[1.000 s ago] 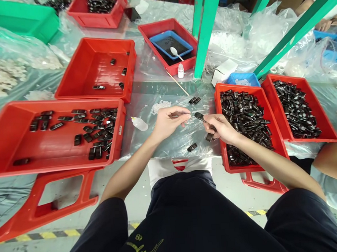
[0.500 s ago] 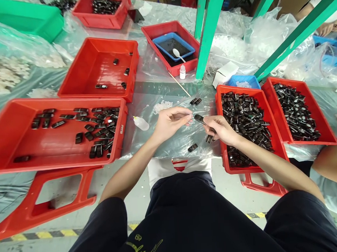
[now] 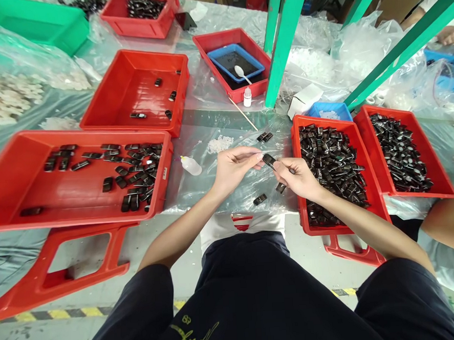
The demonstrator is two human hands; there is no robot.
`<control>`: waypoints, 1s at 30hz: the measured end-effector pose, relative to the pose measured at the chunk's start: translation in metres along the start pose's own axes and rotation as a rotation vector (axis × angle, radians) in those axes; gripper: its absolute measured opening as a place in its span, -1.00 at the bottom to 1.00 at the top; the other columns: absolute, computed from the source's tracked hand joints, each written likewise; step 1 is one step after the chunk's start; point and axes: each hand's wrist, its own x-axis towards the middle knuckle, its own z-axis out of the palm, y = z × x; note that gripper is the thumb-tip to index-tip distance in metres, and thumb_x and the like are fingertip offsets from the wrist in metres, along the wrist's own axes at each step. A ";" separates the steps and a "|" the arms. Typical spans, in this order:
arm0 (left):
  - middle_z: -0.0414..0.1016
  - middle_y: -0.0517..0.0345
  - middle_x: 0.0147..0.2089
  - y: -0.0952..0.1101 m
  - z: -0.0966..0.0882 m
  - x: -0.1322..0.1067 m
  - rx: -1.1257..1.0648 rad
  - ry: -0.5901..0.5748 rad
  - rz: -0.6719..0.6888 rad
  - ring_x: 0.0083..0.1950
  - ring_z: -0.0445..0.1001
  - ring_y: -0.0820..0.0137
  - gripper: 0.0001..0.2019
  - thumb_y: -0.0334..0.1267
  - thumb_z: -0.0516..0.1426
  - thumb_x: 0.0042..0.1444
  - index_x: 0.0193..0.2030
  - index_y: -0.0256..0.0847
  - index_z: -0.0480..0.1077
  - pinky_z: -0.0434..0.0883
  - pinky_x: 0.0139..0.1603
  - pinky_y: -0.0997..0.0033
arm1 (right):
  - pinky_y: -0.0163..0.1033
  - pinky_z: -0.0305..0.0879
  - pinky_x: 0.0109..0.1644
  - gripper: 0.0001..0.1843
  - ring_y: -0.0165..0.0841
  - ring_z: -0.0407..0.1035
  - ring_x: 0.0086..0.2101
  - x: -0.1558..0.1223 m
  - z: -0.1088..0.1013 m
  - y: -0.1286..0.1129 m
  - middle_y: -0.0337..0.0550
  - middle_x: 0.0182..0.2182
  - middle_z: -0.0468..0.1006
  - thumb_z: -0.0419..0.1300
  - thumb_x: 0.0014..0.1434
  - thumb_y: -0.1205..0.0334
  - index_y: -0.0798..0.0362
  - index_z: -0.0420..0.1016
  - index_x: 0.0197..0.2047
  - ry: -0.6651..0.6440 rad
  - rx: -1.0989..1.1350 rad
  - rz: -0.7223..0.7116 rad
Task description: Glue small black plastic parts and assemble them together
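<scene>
My right hand [image 3: 299, 177] grips a small glossy black plastic part [image 3: 268, 160] between thumb and fingers, its far end pointing left. At that end, the fingertips of my left hand [image 3: 235, 170] are pinched together. Something tiny and whitish shows at them, too small to name. Below my right fingers lies another black part [image 3: 281, 187], partly covered. A single black part [image 3: 259, 199] rests on the plastic-covered table nearer my body. Beyond my hands, a pair of black parts [image 3: 264, 137] sits beside a heap of tiny white pieces [image 3: 220, 144].
Red bins full of black parts stand at right, the nearer bin [image 3: 375, 202] close to my right forearm. At left are a red bin [image 3: 6, 204] and another behind it [image 3: 128, 58]. A squeeze bottle [image 3: 191, 165], wooden stick [image 3: 243, 113] and green post [image 3: 283, 48] are nearby. Co-workers' arms show right.
My left fingertips have come up against the end of the black part, closing the small gap. The part tilts slightly more downward to the right. The view has shifted a little.
</scene>
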 end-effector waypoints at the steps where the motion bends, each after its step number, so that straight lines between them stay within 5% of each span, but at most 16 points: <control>1: 0.70 0.10 -0.41 0.001 0.001 0.000 -0.008 0.001 -0.006 -0.35 0.72 0.29 -0.58 0.11 0.50 -0.02 -0.28 -0.23 0.67 0.69 -0.28 0.33 | -0.25 0.00 -0.45 -0.22 -0.47 0.03 -0.59 0.000 0.000 0.000 -0.30 -0.66 0.21 0.13 0.32 -0.49 -0.02 0.19 -0.61 0.002 -0.003 -0.006; 30: 0.72 0.11 -0.35 0.004 0.004 -0.008 0.006 0.081 0.045 -0.37 0.72 0.33 -0.57 0.14 0.49 0.00 -0.27 -0.21 0.67 0.72 -0.24 0.34 | -0.23 0.00 -0.40 -0.28 -0.44 0.01 -0.52 -0.008 0.008 -0.004 -0.31 -0.59 0.11 0.13 0.38 -0.41 -0.03 0.06 -0.55 0.070 -0.068 -0.046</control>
